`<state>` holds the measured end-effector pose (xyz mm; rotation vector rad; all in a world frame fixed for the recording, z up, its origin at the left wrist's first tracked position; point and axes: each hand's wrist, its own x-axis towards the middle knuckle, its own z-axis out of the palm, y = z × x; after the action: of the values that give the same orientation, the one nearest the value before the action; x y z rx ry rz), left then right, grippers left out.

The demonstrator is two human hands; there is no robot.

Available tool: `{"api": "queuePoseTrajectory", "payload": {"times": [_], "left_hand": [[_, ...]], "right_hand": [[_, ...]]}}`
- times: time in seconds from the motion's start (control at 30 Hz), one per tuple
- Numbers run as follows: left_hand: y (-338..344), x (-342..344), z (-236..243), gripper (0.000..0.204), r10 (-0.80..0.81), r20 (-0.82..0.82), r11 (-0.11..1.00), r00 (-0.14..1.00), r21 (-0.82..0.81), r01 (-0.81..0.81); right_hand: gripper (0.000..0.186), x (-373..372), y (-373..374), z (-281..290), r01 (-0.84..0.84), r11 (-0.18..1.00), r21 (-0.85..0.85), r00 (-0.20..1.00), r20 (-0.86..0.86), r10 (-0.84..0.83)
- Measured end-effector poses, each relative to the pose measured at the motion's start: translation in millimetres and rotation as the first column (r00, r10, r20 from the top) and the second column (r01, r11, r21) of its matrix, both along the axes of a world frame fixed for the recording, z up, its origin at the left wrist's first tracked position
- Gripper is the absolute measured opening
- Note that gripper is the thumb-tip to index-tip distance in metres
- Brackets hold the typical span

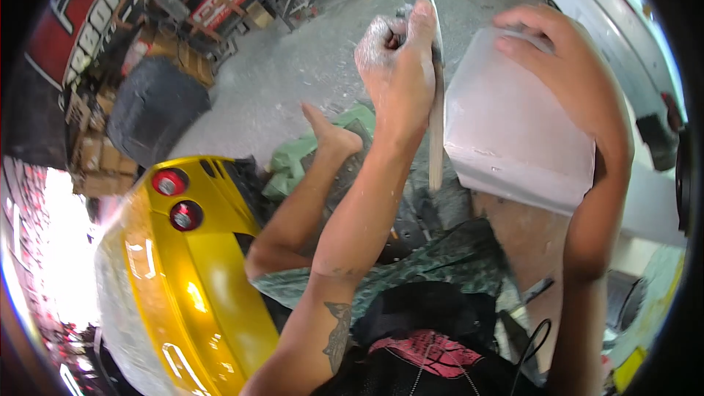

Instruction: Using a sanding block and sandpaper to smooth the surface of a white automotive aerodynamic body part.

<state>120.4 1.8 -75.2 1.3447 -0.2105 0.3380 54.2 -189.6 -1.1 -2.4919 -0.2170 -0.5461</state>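
Observation:
My left hand [400, 51], its fingers dusted white, is closed around a long thin wooden strip [436, 147]. The strip stands almost edge-on to me, along the left side of a boxy white part [513, 110] with rounded edges. Whether the strip touches that part, I cannot tell. Over the far right of the white part bends my right hand [557, 48], with its fingers curled on the top and its wrist along the right side. The white part's underside is hidden.
A yellow car body panel [213, 264] with round red lights lies at the left. Behind it are a dark rounded piece [155, 106] and cardboard boxes [99, 158]. A white car body [620, 7] stands at the right. Green plastic [282, 169] lies under my bare foot.

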Motion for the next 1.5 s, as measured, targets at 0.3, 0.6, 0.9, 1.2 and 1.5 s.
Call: {"api": "queuePoseTrajectory", "payload": {"times": [0.3, 0.6, 0.9, 1.2, 1.5], "left_hand": [[93.0, -50.9, -49.9, 0.041, -0.304, -0.144, 0.951, 0.942, 0.012, 0.309], [87.4, -48.4, -74.9, 0.064, -0.958, -0.156, 0.179, 0.240, 0.328, 0.927], [93.7, -34.0, -99.4, 0.075, -0.806, -0.377, 0.263, 0.457, 0.462, 0.847], [33.8, -50.6, -30.3, 0.071, -0.271, 0.172, 0.862, 0.947, -0.395, 0.318], [7.1, -86.9, -43.0, 0.020, -0.059, 0.254, 0.958, 0.965, -0.257, 0.126]], "right_hand": [[0.032, 4.7, 10.6, 21.9, 0.107, 0.977, 0.184, 0.934, -0.357, -0.035], [0.032, 1.1, 14.0, 17.4, 0.248, 0.926, 0.284, 0.921, -0.365, -0.135], [0.032, -0.1, 16.1, 14.3, 0.232, 0.920, 0.316, 0.936, -0.330, -0.123], [0.032, 1.0, 13.5, 17.8, 0.186, 0.930, 0.318, 0.929, -0.365, -0.061], [0.032, 2.8, 9.0, 20.0, 0.081, 0.959, 0.272, 0.939, -0.342, 0.018]]}}
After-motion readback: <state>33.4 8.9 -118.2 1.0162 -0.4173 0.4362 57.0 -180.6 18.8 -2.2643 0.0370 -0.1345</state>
